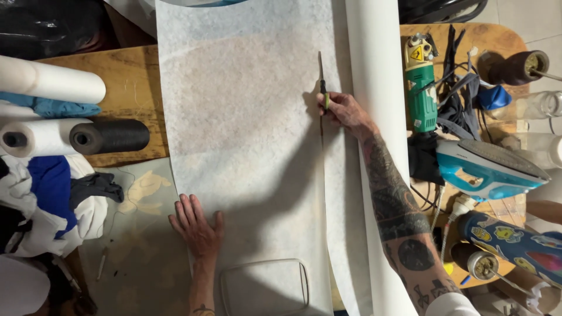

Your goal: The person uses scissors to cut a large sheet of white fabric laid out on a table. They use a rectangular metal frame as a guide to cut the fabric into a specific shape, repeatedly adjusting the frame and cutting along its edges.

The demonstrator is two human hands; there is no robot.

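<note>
White, fibrous sheet of thin fabric (pixel 246 146) lies unrolled lengthwise over the wooden worktable (pixel 132 76), fed from one long white roll (pixel 374 146) along its right edge. Right of that roll rest one teal-and-white steam iron (pixel 489 169) and one green power cutter (pixel 420 82). At the sheet's lower left edge the left hand (pixel 198 227) presses flat, fingers spread. On the sheet's right part, the right hand (pixel 345 111) pinches a slim green-handled blade (pixel 321 88).
</note>
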